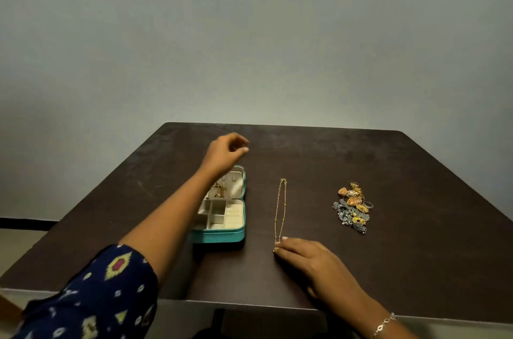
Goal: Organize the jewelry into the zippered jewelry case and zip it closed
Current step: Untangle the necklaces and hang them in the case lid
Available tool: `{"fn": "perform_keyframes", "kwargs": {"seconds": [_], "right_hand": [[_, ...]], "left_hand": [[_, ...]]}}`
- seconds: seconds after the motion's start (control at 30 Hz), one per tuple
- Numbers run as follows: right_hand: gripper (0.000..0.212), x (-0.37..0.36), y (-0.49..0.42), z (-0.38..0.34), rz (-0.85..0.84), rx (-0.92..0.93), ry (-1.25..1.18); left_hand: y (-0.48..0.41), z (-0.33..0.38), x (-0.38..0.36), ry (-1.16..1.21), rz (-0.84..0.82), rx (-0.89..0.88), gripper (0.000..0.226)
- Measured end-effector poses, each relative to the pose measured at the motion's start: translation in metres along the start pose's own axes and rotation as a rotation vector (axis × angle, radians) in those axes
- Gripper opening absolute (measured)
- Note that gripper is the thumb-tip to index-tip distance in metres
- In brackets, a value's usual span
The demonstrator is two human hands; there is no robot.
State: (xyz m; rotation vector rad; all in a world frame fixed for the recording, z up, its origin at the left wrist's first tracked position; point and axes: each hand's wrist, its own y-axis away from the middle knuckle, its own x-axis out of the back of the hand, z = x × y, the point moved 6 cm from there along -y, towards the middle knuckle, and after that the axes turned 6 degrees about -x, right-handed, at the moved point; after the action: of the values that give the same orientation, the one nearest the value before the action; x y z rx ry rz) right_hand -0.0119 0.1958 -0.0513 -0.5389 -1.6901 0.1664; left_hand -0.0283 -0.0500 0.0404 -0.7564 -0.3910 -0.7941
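The teal zippered jewelry case (222,237) lies open on the left of the dark table, its cream compartments showing and some gold pieces in the far half. My left hand (226,152) hovers above the case's far edge with loosely curled fingers and holds nothing. A thin gold chain necklace (279,208) lies stretched out straight, right of the case. My right hand (308,261) rests on the table and pinches the chain's near end between fingertips. A pile of gold and silver jewelry (352,207) sits further right.
The dark brown table (388,269) has its near edge just below my right wrist and its far edge against a plain grey wall. My left forearm crosses over the case's left side. A bracelet (384,323) is on my right wrist.
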Motion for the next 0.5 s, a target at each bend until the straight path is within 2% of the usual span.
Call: {"fn": "perform_keyframes", "kwargs": {"seconds": [0.1, 0.17, 0.37, 0.5], "right_hand": [[0.043, -0.001, 0.000, 0.000, 0.021, 0.022, -0.009], [0.041, -0.002, 0.000, 0.000, 0.041, 0.038, -0.014], [0.044, -0.006, 0.000, 0.002, 0.081, 0.066, -0.013], [0.040, -0.004, -0.001, 0.002, 0.115, 0.068, -0.001]], "left_hand": [[-0.010, 0.022, -0.049, -0.094, -0.218, -0.048, 0.019], [-0.017, 0.023, -0.075, -0.137, -0.301, -0.024, 0.018], [-0.031, 0.005, -0.117, -0.235, -0.464, 0.106, 0.020], [-0.029, -0.013, -0.130, -0.300, -0.485, 0.191, 0.018]]}}
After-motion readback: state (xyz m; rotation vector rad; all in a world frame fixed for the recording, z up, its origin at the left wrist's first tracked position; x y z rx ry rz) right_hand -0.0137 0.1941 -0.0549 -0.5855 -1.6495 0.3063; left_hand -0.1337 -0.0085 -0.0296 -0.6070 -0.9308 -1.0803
